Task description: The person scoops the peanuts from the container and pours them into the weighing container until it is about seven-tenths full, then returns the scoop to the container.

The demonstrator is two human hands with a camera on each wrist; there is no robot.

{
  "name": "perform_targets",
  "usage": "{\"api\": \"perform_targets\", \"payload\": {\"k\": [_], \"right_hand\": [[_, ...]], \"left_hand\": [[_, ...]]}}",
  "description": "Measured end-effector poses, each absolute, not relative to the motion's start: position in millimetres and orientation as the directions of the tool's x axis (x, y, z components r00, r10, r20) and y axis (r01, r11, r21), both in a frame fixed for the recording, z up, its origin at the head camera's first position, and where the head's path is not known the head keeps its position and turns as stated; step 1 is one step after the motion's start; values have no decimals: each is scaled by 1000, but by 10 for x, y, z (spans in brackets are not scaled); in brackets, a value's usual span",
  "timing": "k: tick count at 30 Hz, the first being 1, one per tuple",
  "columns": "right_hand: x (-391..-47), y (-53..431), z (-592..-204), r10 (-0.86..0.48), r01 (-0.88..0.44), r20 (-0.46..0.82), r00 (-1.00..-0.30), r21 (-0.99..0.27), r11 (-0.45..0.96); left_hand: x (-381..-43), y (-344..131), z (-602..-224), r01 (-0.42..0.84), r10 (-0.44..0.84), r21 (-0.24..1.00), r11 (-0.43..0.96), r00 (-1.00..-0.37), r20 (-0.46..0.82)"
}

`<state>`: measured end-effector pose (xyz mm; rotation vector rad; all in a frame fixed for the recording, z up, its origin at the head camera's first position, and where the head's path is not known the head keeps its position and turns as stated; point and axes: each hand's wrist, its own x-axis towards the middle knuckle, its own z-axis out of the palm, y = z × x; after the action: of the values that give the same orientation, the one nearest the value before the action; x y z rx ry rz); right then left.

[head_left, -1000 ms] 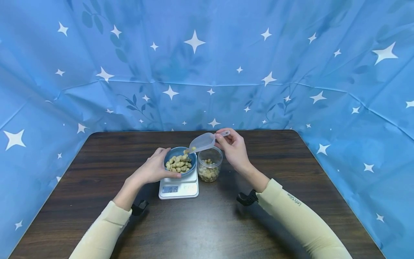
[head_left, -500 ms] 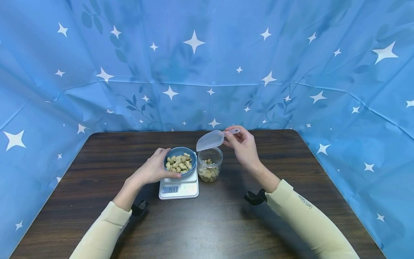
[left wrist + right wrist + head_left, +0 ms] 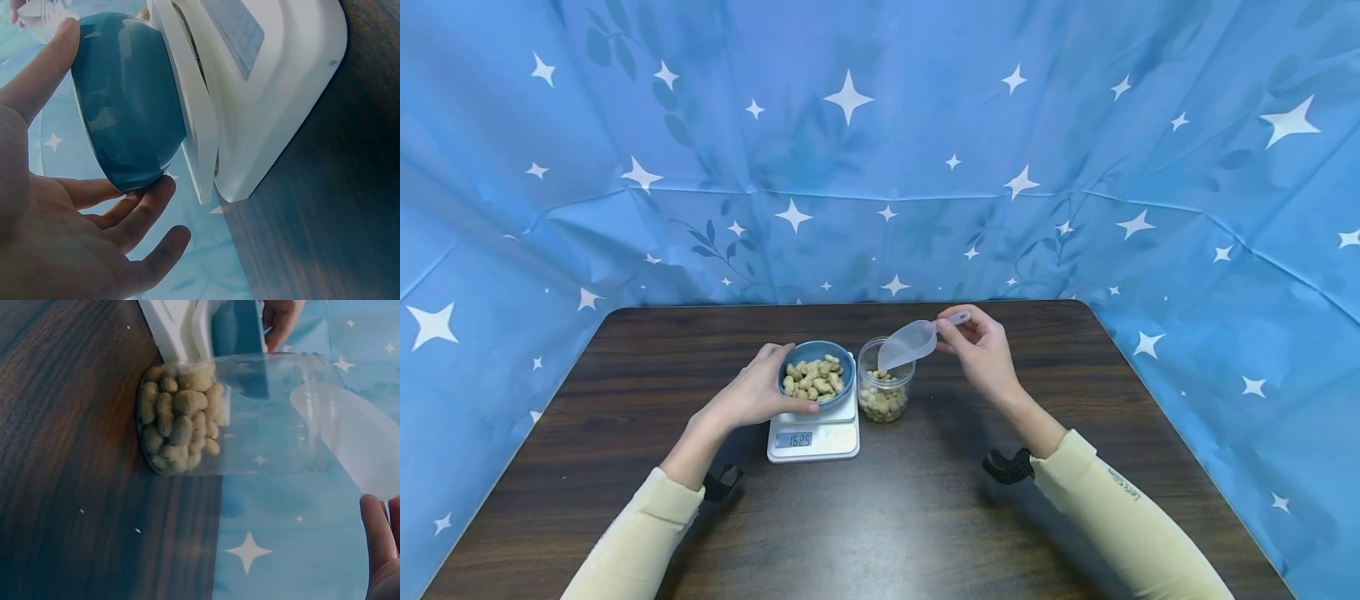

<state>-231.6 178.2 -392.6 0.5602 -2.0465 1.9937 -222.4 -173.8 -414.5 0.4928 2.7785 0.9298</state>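
Note:
A blue bowl [image 3: 847, 377] of unshelled peanuts [image 3: 814, 378] sits on a white kitchen scale [image 3: 814, 454] with a lit digital display. My left hand [image 3: 758, 390] grips the bowl from the left, thumb at the near side of the rim and fingers round the far side. Just right of the scale stands a clear jar [image 3: 867, 380], its lower part filled with peanuts [image 3: 181, 419]. My right hand [image 3: 981, 350] pinches the handle of a translucent scoop [image 3: 912, 342]. The scoop slants down to the left, its tip inside the jar's mouth and above the peanuts.
The dark wooden table [image 3: 880, 525] has a far edge just beyond the jar and bowl. Behind it hangs a blue curtain [image 3: 880, 167] with white stars. A few pale crumbs [image 3: 138, 530] lie on the table near the jar.
The scoop tipped peanuts into the bowl, then moved right and down into the jar's mouth. The scale's digits changed. My left hand stayed on the bowl.

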Motion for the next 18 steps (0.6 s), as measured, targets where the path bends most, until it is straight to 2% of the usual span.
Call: {"api": "perform_targets", "payload": {"k": [8,14,18], "right_hand": [[-2340,1676,-4012,-178,-397,389,-904,-918,12],[-2362,1603,-4064,-179,-395,390,-903,-919,-7],[-2378,1572,-4137,-172,-405,395,-903,-914,32]], "left_hand": [[-2223,-1744,-4156,252,360,612,750,-931,-58],[-2221,-1744,-4143,249,357,608,754,-932,-60],[-2223,-1745,-4146,254,361,609,752,-931,-58]]}}
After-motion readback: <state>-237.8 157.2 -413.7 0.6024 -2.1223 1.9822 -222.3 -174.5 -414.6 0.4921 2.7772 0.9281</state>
